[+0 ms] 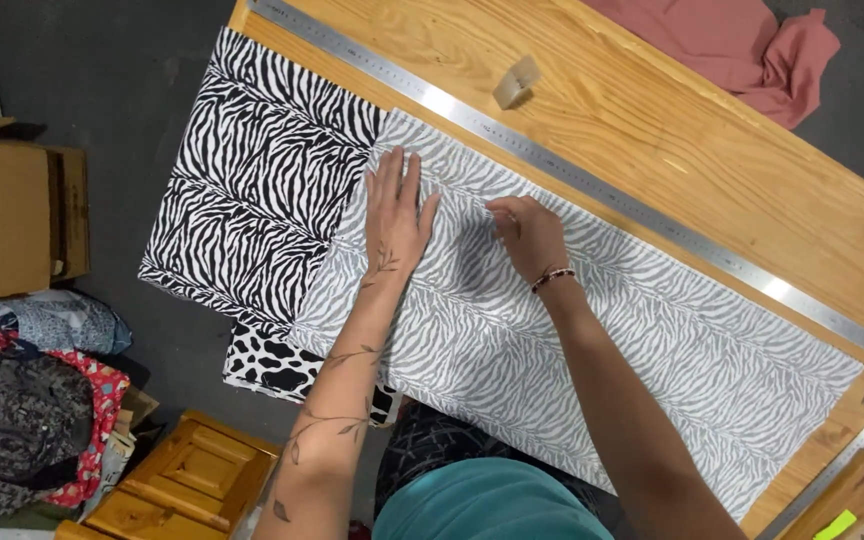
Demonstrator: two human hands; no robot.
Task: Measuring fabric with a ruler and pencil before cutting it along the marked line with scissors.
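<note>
A long piece of zebra-striped fabric (672, 360) lies across the wooden table (712, 160), its pale reverse side up. Its darker black-and-white face (252, 190) hangs over the table's left end. My left hand (395, 215) rests flat on the cloth with fingers spread. My right hand (528, 235), with a beaded bracelet on the wrist, sits on the cloth close beside it, fingers curled and pinching at a fold of the fabric. A long steel ruler (572, 170) lies along the fabric's far edge.
A small pale block (515, 82) sits beyond the ruler. Pink cloth (752, 50) lies at the table's far corner. A cow-print piece (282, 368) hangs below the zebra fabric. A cardboard box (17, 215), piled fabrics (32, 410) and a wooden drawer unit (187, 480) stand on the floor at left.
</note>
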